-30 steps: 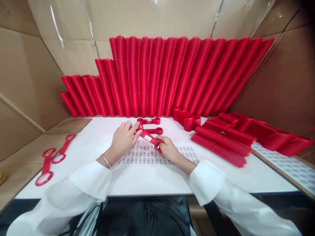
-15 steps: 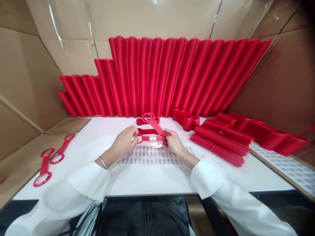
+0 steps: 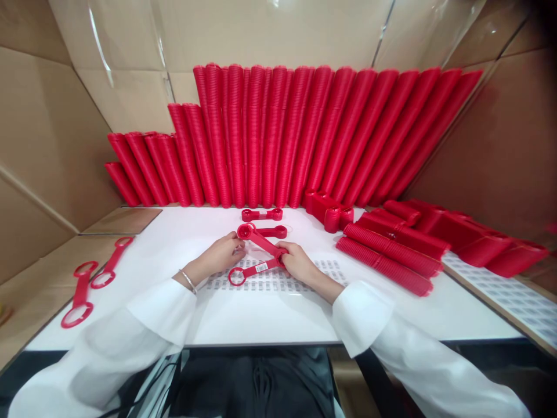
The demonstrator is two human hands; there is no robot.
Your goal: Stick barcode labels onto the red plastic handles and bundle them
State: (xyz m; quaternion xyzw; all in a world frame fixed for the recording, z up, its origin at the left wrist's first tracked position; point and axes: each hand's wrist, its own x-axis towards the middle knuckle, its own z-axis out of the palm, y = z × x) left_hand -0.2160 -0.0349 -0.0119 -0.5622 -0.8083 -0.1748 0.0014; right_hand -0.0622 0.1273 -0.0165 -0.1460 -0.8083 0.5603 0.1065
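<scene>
My right hand [image 3: 299,262] grips red plastic strips with a ring at each end, pinching them where their right rings overlap. The lower labelled strip [image 3: 251,271] slants toward me and carries a small white barcode label. An upper red strip [image 3: 263,244] fans out from the same grip, up and to the left. My left hand [image 3: 218,254] is beside the upper strip's left ring, with fingers loosely curled and apart; whether a fingertip touches that ring is unclear. Beneath both hands lies a sheet of barcode labels [image 3: 331,271].
Behind the held strips lie a red ringed piece [image 3: 275,232] and a labelled red piece [image 3: 249,215]. Tall red stacks [image 3: 278,139] line the cardboard back wall. Bundled stacks [image 3: 387,258] rest at right. Two loose red strips [image 3: 80,290] [image 3: 114,262] lie at left.
The labelled strip has swung down toward me, and its left ring has come free of my left hand. The upper strip has tipped leftward. My left hand has drawn slightly left and down.
</scene>
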